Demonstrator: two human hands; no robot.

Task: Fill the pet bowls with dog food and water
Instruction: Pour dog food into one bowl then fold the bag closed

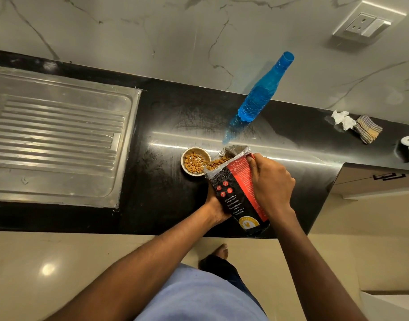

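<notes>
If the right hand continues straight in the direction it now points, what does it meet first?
The right hand grips the food bag and points up-left toward its open top. Going on, it would probably meet the bag's foil mouth first, then the bowl; depth is unclear.

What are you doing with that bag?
The person's two hands tip an open black-and-red dog food bag toward a small round bowl on the black counter. The right hand grips the bag's top, the left hand supports it underneath. The bowl already holds brown kibble. A blue plastic water bottle stands behind, untouched.
</notes>
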